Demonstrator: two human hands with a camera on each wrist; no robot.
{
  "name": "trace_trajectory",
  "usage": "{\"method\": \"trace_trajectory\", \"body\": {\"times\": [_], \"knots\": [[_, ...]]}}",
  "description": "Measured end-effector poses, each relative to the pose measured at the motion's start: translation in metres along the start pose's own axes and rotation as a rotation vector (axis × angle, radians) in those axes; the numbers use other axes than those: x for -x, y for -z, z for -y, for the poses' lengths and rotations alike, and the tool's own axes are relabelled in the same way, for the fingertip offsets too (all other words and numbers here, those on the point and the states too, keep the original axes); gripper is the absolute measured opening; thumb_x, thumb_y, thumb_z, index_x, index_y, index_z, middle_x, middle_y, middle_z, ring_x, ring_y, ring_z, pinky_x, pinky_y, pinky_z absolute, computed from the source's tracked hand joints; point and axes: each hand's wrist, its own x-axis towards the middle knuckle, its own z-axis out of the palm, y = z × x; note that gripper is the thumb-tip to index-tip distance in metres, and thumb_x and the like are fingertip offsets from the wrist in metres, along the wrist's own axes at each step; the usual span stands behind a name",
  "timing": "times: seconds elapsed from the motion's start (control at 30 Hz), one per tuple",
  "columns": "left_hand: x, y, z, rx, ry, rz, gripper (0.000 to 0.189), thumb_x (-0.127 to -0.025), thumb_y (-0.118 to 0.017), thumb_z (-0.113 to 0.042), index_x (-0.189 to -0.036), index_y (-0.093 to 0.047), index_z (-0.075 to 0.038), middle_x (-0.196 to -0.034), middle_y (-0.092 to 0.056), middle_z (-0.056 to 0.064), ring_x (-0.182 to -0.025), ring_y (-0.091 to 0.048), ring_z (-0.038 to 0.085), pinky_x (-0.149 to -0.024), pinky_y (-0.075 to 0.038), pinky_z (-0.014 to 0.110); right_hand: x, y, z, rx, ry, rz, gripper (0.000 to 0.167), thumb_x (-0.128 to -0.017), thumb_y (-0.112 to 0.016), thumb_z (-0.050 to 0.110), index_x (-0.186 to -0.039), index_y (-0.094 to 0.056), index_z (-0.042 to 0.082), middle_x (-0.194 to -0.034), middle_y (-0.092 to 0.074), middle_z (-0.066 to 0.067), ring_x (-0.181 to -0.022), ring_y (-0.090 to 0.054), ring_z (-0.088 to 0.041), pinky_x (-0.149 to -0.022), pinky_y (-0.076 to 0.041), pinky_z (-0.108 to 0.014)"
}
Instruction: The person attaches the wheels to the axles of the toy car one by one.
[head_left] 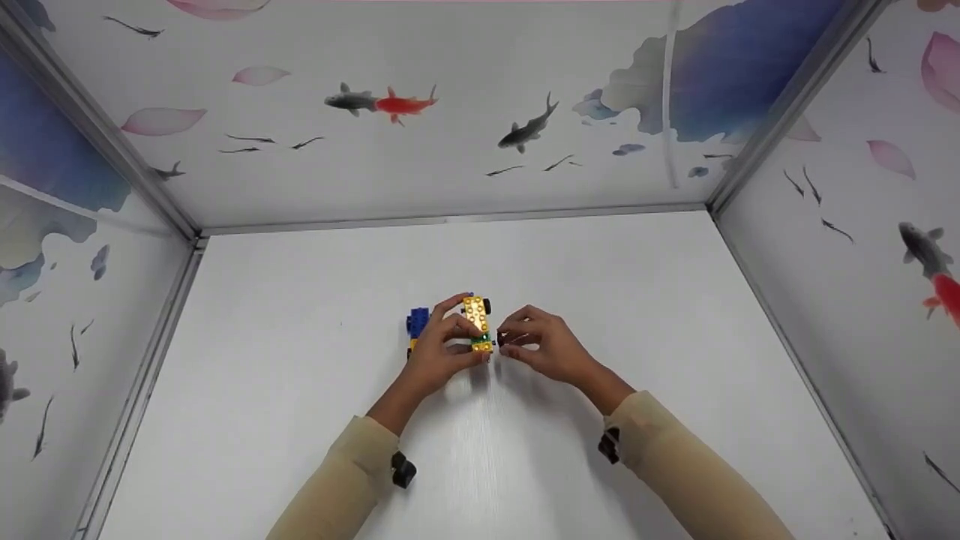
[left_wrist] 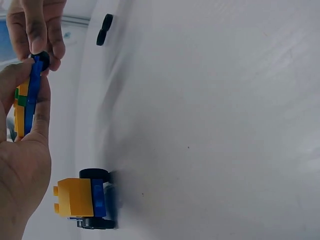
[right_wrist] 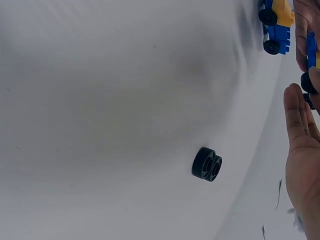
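My left hand point(head_left: 442, 349) grips a small toy brick car point(head_left: 475, 311) with a yellow studded top, a green brick in it and a blue base. A black wheel shows at the car's far right corner. Close by on the right, my right hand point(head_left: 551, 345) pinches a small black wheel point(head_left: 501, 338) between thumb and fingers, beside the car's near end. In the right wrist view that wheel point(right_wrist: 308, 100) is partly covered by the fingers. Whether it touches the axle, I cannot tell.
A second toy car point(left_wrist: 77, 197), blue and yellow with black wheels, stands on the white table point(head_left: 300, 450) left of my left hand. Loose black wheels point(right_wrist: 207, 164) lie together on the table near my right hand. Printed panels point(head_left: 450, 172) wall the table's back and sides.
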Motion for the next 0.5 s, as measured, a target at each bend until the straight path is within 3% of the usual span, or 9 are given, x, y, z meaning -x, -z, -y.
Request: {"method": "trace_trajectory", "body": {"times": [0.17,0.5], "knots": [[-0.0010,0.0003,0.0001,0.002,-0.015,0.000,0.030,-0.088,-0.093,-0.006,-0.108,-0.072,-0.011,-0.179,-0.030,-0.005,-0.131,-0.070,0.028,-0.104,-0.064,0.032,-0.0005,-0.0004,-0.0016,0.036,0.016,0.015,0.030,-0.102,-0.080,0.013,-0.132,-0.080,0.011,-0.121,-0.078,-0.008,-0.112,-0.080,-0.025,-0.100,-0.067,-0.039],[-0.0008,-0.0004,-0.0015,-0.042,0.001,-0.027,0.028,-0.087,-0.095,-0.011,-0.106,-0.075,-0.016,-0.178,-0.034,-0.009,-0.125,-0.074,0.028,-0.103,-0.065,0.033,-0.0012,-0.0012,-0.0005,0.011,-0.006,0.009,0.032,-0.102,-0.080,0.012,-0.134,-0.079,0.010,-0.122,-0.080,-0.008,-0.112,-0.080,-0.024,-0.100,-0.066,-0.036]]}}
